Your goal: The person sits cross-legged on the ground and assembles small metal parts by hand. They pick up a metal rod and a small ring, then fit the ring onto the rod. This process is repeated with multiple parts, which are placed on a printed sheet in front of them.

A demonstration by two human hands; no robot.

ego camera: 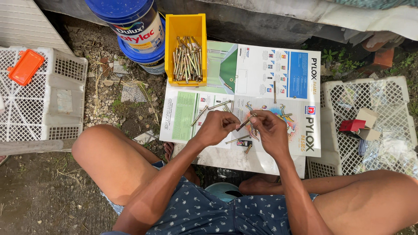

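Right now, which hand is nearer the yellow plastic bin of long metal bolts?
Left. The left hand sits below the yellow plastic bin, slightly right of it; the right hand is farther right, both gripping one bolt.

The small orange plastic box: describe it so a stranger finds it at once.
Start at the white plastic lattice crate on the ground at far left. On its top left corner lies the small orange plastic box, flat and rectangular. It is the only orange thing there; the yellow plastic bin of bolts stands apart.

Single head-worn view, looking steeply down, close over the lap
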